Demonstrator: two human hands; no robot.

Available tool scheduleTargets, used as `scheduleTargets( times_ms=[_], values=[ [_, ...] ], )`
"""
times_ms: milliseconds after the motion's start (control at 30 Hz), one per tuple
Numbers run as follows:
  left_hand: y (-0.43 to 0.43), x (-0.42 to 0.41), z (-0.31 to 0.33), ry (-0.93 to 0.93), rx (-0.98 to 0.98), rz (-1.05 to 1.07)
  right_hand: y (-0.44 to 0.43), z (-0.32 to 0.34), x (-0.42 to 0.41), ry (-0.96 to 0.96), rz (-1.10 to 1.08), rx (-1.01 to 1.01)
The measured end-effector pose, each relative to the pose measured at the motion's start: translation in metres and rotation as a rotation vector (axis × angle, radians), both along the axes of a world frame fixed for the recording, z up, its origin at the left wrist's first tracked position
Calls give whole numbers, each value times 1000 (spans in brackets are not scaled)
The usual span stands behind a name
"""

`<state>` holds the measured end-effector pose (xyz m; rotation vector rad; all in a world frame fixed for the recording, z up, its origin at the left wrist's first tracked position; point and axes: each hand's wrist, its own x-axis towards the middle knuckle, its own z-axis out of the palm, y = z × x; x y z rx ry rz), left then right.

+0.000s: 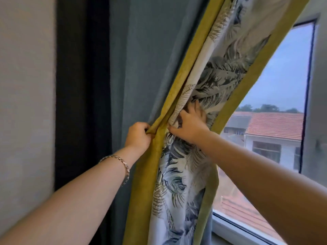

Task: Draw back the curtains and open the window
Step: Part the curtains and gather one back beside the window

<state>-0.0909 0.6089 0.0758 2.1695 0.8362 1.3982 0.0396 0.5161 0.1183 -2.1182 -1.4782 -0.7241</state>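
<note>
A curtain (178, 188) with a white leaf-print panel, olive-yellow borders and a grey-blue outer part hangs gathered toward the left of the window (276, 96). My left hand (138, 136), with a chain bracelet on its wrist, is shut on a fold of the yellow border at mid-height. My right hand (188, 127) presses into and grips the leaf-print fabric just to the right of the left hand. The glass on the right is uncovered and shows sky and red-tiled roofs. No window handle shows.
A pale wall (26, 103) stands at the left, with a dark strip (81, 85) between it and the curtain. The white window sill (235, 228) runs along the lower right. A dark vertical window frame bar (308, 82) stands at the far right.
</note>
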Motion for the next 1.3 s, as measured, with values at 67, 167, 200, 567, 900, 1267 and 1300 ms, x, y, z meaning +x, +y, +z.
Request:
scheduleTargets(
  times_ms=[67, 167, 200, 567, 900, 1267, 1300],
  values=[
    [43, 0, 4, -3, -5, 45, 41, 5, 1, -27, 60, -20],
    [104, 4, 15, -35, -33, 108, 106, 15, 9, -91, 124, -14],
    [122, 2, 20, -44, -54, 123, 125, 18, 9, -98, 143, -17],
    [312, -27, -11, -52, -177, 381, 329, -6, -26, -199, 252, -326],
    [295, -3, -29, 180, -162, 393, 301, -36, -6, -109, 330, -416],
    [84, -4, -55, 236, -74, 410, 118, -83, 18, 89, 435, -342],
    [66, -2, -52, 164, -15, 425, 101, -85, 18, 88, 441, -302]
  ],
)
